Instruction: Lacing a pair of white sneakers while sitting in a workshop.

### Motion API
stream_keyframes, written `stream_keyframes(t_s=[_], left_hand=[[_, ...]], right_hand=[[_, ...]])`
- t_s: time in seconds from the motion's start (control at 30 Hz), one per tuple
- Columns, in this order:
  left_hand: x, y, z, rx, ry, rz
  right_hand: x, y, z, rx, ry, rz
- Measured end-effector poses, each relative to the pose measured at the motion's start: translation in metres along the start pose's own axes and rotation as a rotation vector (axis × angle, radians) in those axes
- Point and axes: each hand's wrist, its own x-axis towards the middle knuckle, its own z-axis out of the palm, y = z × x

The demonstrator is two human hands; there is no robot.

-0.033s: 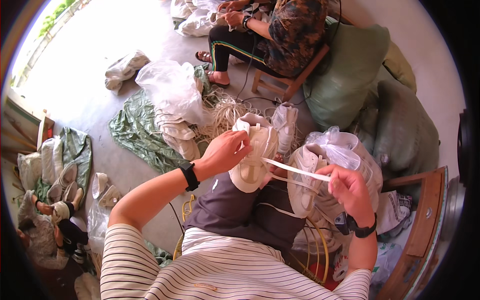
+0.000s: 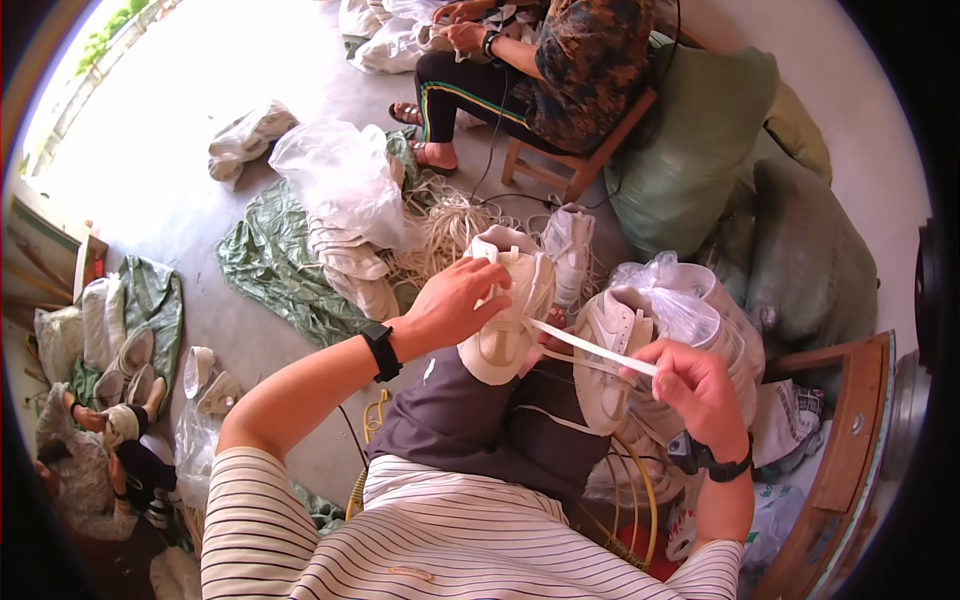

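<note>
A cream sneaker [image 2: 498, 353] rests toe toward me on my dark-trousered left thigh. My left hand [image 2: 458, 303] lies over its left side, fingers bent together by the eyelets; what they pinch, if anything, is hidden. A flat white shoelace [image 2: 590, 348] runs taut from the sneaker's front eyelets to my right hand [image 2: 692, 385], closed round its end. A second cream sneaker [image 2: 603, 370] sits to the right, below the lace and just left of my right hand. A slack part of lace crosses over it.
Beyond my knees lie a heap of loose laces [image 2: 450, 225], a white shoe [image 2: 568, 245] and stacked shoe pieces on green sheeting [image 2: 270, 255]. A co-worker [image 2: 560, 80] sits ahead. Full green sacks [image 2: 695, 150] and a wooden frame [image 2: 850, 430] stand right; another person [image 2: 90, 450] is at left.
My left hand has shifted slightly up and right, closer over the sneaker. My right hand has turned, its knuckles more toward the lace, and moved a little down.
</note>
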Motion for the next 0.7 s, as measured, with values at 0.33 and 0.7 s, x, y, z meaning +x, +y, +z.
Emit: stream_keyframes(t_s=[0.33,0.7], left_hand=[[0.017,0.010,0.026,0.189,-0.325,0.330],[0.016,0.031,0.014,0.281,-0.479,0.311]], right_hand=[[-0.032,-0.032,0.001,-0.024,-0.321,0.221],[-0.036,-0.017,0.004,-0.068,-0.455,0.333]])
